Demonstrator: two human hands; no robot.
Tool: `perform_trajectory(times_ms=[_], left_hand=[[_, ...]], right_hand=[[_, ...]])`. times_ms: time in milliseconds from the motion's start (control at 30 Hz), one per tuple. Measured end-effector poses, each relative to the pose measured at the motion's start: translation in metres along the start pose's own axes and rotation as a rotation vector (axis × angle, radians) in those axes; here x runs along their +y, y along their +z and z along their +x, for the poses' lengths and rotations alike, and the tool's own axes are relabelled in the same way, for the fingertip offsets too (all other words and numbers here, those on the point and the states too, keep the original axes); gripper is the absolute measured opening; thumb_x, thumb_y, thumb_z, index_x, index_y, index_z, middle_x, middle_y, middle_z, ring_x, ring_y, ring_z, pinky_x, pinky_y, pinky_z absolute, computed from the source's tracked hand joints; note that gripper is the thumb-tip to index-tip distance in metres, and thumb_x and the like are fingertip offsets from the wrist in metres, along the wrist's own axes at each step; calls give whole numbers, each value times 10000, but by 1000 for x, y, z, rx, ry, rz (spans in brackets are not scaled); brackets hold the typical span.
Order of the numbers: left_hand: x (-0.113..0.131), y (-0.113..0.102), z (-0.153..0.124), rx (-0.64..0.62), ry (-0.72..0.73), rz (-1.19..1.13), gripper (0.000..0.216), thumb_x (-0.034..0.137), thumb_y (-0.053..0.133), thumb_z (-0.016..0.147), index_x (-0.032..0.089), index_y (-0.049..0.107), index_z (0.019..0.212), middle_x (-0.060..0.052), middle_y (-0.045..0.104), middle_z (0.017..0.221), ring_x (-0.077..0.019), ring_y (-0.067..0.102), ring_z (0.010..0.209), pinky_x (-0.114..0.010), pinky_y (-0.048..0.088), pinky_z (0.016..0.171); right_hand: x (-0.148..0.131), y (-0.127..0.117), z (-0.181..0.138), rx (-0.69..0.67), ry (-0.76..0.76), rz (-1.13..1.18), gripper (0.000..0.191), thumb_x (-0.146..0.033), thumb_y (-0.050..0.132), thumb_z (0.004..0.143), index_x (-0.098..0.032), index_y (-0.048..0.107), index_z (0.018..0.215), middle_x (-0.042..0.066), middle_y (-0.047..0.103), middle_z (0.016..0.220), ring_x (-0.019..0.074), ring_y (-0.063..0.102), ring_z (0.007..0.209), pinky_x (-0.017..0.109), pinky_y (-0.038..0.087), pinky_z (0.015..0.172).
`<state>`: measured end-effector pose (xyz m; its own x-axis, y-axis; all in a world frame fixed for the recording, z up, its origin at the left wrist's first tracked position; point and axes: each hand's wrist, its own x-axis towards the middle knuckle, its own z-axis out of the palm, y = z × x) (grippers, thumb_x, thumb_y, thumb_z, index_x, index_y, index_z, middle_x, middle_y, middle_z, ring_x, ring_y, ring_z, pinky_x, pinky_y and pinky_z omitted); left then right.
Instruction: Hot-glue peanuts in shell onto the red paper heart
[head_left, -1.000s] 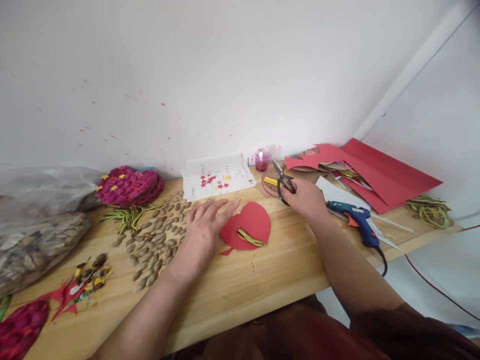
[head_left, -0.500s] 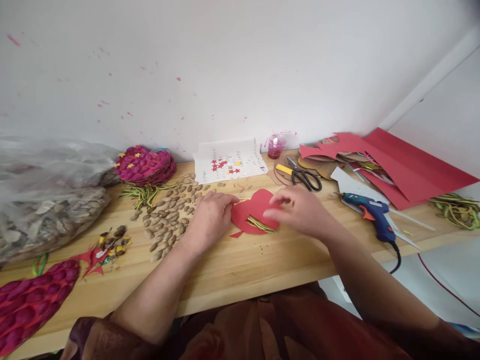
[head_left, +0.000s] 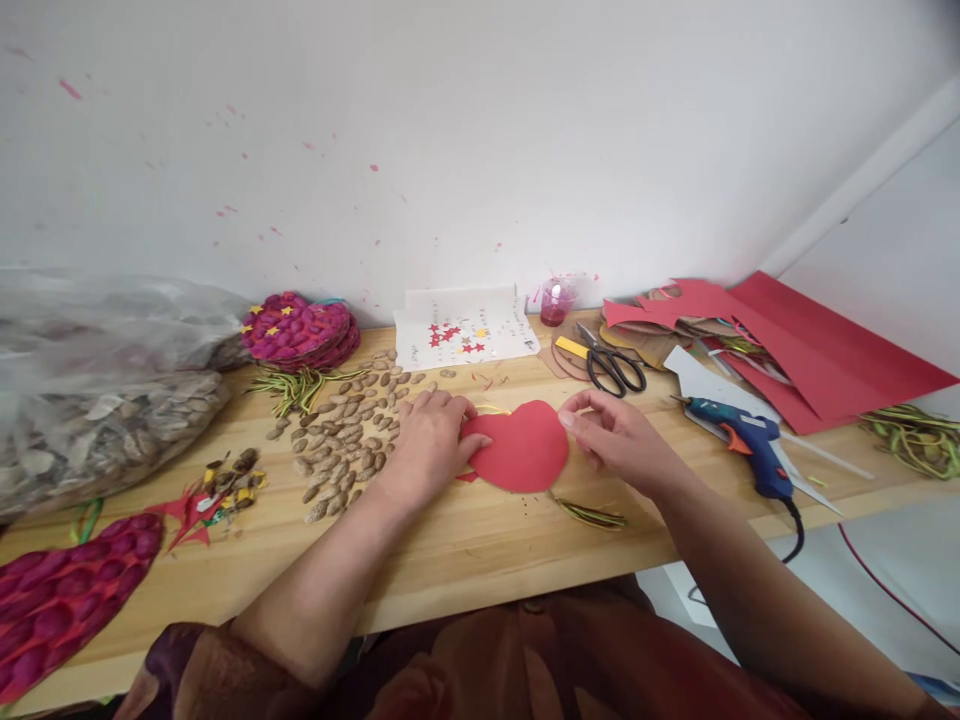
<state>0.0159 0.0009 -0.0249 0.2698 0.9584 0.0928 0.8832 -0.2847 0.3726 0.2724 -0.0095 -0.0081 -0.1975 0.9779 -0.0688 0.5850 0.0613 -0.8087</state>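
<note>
Two hands: left hand grasps the red cutout at its left edge, thumb on top; right hand at its right edge, pinch or mere touch unclear
Cutout step: seemingly positioning it between both hands
Next move: probably wants a light, level hold
Green strands: near-right of cutout, possibly snagging
Peanuts: left of cutout, crowding that side
Scissors: beyond cutout, rightward

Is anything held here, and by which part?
The red paper cutout: the left hand holds its left edge, thumb on top. The right hand is at the cutout's right edge; whether it pinches is unclear.
</note>
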Motion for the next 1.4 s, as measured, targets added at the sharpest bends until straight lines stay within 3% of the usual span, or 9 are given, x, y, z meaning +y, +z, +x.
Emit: perform_trajectory(times_ms=[200,500,633,733,867,1000,1133,1267,1400], left_hand=[[3,-2,2,-18,-70,-32,130,285,734,872,198,710,965,-90,707,1073,-311,591,1094,-461,411,945],[4,-1,4,-36,-62,-14,113,288,723,891,202,703,961,-75,712,1060,-301,604,1081,-452,416,927],[1,-3,2,-31,-61,-13,146,320,712,897,200,695,979,-77,709,1070,-301,602,1090,-464,405,960],[-3,-6,1,-42,-69,-18,293,448,741,851,204,691,1006,-84,696,1080,-318,596,1089,-476,409,966],[-6,-9,0,-87,-73,-18,392,520,816,724,205,694,922,-92,674,1024,-341,585,1072,-474,420,943],[-6,-9,1,-56,-97,-232,280,386,813,720,204,647,852,-39,675,877,-248,618,877,-376,457,801],[-6,-7,2,-52,-28,-709,189,357,701,824,198,617,882,-2,668,802,-163,604,711,-291,473,656],[-8,-6,3,46,47,-810,310,438,511,968,182,658,1061,-73,741,1013,-207,692,943,-357,555,873],[-2,-3,8,27,130,-337,496,408,368,1031,140,549,1408,-150,517,1530,-266,443,1453,-459,309,1233]], right_hand=[[8,11,19,105,-64,-251,543,-498,863,632,-219,621,1031,103,647,1089,311,606,1036,440,454,912],[8,25,24,126,-93,-358,402,-462,801,727,-227,548,934,74,649,954,280,610,893,416,485,783],[3,27,15,51,-169,-393,785,-573,912,541,-202,583,1149,146,631,1205,361,542,1155,492,432,1004],[-1,25,12,-15,-213,-409,862,-569,951,452,-209,616,1160,153,613,1247,389,503,1194,526,388,1059],[-2,23,15,-21,-219,-372,761,-520,965,450,-222,616,1058,134,626,1148,386,517,1129,529,422,994],[-2,27,13,47,-200,-257,770,-443,975,436,-224,560,1046,130,610,1140,381,522,1105,521,428,964],[0,22,4,76,-159,-39,491,-416,835,688,-241,545,1044,48,650,987,258,605,877,404,491,801],[5,-4,-9,120,-78,190,303,-503,625,887,-230,595,1013,35,685,891,199,616,738,325,490,640],[20,-27,-25,230,41,341,311,-476,767,827,-224,686,990,41,707,927,170,603,748,260,459,592]])
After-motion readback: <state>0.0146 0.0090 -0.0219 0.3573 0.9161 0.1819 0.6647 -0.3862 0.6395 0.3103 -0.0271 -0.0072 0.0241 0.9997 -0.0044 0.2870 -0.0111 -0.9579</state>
